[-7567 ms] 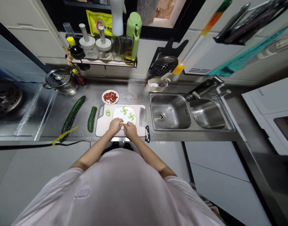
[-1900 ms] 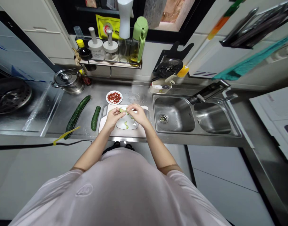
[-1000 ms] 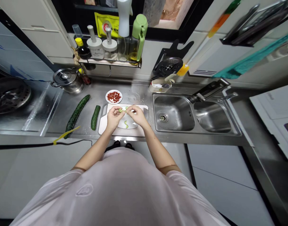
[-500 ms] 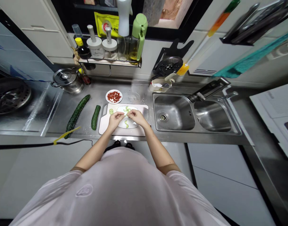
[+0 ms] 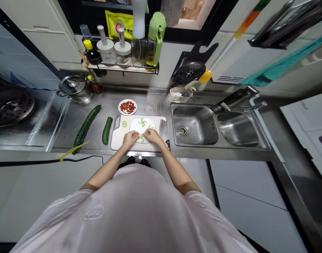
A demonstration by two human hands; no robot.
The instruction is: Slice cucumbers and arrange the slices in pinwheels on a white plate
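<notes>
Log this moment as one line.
left hand: at plate, hold unclear; right hand: same; plate: on cutting board, bearing cucumber pieces; knife: board's right side

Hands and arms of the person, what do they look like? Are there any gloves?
No gloves: the left hand and right hand are bare, and I see no watch or bracelet. The loose sleeves are short and very pale pink, leaving the forearms uncovered.
</notes>
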